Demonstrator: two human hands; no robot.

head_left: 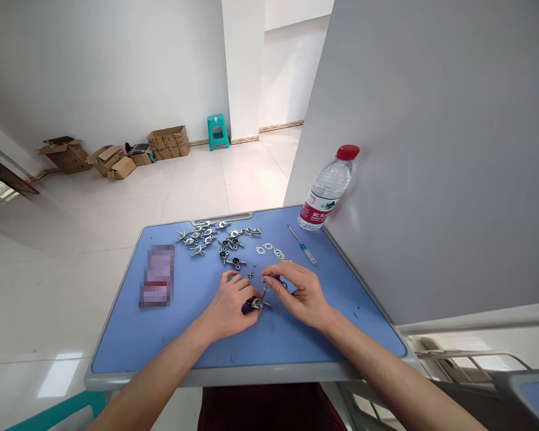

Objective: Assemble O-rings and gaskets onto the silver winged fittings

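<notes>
Metal fitting point(257, 304) and the dark part point(248, 306) at its left side sit between the thumb and curled fingers of your left hand point(233, 304), which is closed around them just above the blue desktop point(224, 353). The fitting's slim arms jut out of that grip on the side toward your right hand point(299, 293), poised just beyond and to the right of the fitting. The thumb and forefinger there are drawn nearly together; you cannot tell from this view whether they pinch a small piece.

Just beyond the fitting lie small screws point(250, 275). Farther beyond it and to the left are fittings with black centers point(232, 244), and past these a cluster of bare metal fittings point(200, 237). Flat gaskets point(268, 246) rest beyond the fitting, slightly to its right; a screwdriver point(306, 251) with a blue and clear handle lies farther right. A red-capped water bottle point(326, 191) stands beyond the screwdriver, well apart from the fitting. A pixelated rectangular object point(157, 276) occupies the desktop well to the fitting's left. Far beyond, on the floor, stand a teal stool point(218, 133) and cardboard boxes point(168, 143).
</notes>
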